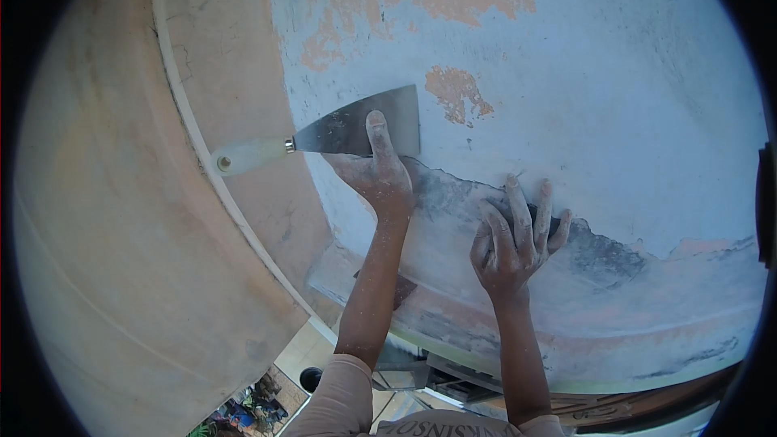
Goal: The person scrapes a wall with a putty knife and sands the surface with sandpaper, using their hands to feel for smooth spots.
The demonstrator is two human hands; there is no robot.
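Observation:
My left hand [378, 174] presses a wide metal putty knife [364, 125] flat against a pale blue wall [615, 73], index finger stretched along the blade; its white handle [247, 155] points left. My right hand [514, 239] holds a small dark pad [532, 214], mostly hidden under the fingers, against a grey scraped strip [599, 255] of the wall. Both hands are dusted white.
Orange patches [457, 93] show where paint has come off the wall. A peach-coloured column or beam [121, 218] curves along the left. Far below, a tiled floor [303, 352], a dark pot [311, 378] and small plants [243, 413] are visible.

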